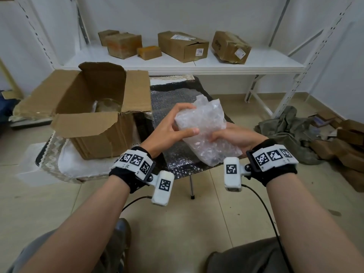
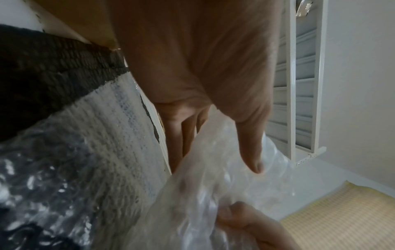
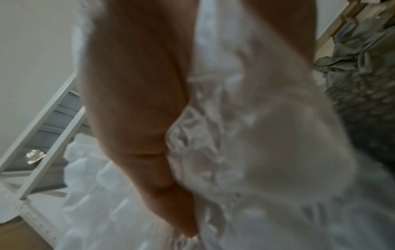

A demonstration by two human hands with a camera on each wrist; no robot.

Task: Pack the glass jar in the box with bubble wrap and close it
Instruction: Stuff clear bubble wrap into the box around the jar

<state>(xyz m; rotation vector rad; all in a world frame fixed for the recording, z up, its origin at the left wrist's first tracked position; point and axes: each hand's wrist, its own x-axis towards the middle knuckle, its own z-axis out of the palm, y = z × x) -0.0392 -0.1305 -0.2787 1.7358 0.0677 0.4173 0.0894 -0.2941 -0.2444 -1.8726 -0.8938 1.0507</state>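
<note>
Both hands hold a folded bundle of clear bubble wrap (image 1: 204, 131) above the small table, to the right of the box. My left hand (image 1: 175, 127) grips its left edge, thumb across the front and fingers curled over the top. My right hand (image 1: 234, 137) holds it from the right side, fingers pressed into the plastic. The left wrist view shows the bubble wrap (image 2: 213, 194) under my thumb; in the right wrist view the bubble wrap (image 3: 267, 135) fills the frame, blurred. The open cardboard box (image 1: 94, 119) stands at left, flaps up, with the glass jar (image 1: 108, 105) inside, partly hidden.
More bubble wrap sheet (image 1: 173, 99) covers the dark folding table (image 1: 157, 87). A white shelf (image 1: 197, 64) behind carries several cardboard boxes. A grey-green cloth heap (image 1: 285, 131) and flattened cardboard (image 1: 346, 146) lie on the floor at right.
</note>
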